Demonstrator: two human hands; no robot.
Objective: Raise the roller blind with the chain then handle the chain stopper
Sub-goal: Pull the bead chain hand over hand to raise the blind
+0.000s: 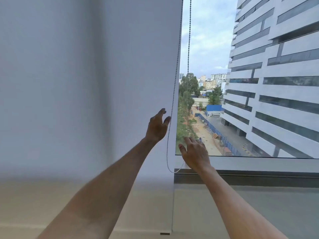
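**Operator:** Head view gives me the roller blind [103, 75] first. It fills the left of the frame and hangs fully down, its bottom bar low and near, so I judge the raising step has not yet begun. To the right the window [241, 83] is bare.

**Second:** Where is the chain?

**Operator:** The chain [174, 90] hangs along the blind's right edge as a loop. One strand lies against the fabric, the other runs just to the right against the glass, and the loop bottoms out beside the window sill [259, 164]. My left hand [158, 126] is up at the left strand, fingers spread wide, one fingertip right by the beads or touching them; I cannot tell which. Nothing is gripped. My right hand [194, 155] is lower, near the loop's bottom, fingers loosely apart and holding nothing.

**Second:** And the stopper?

**Operator:** I cannot pick one out; too small to tell among the beads.

**Second:** Next move?

**Operator:** As I judge it, closing the left fingers on one strand and pulling straight down, hand over hand. Which strand raises the blind I cannot tell.
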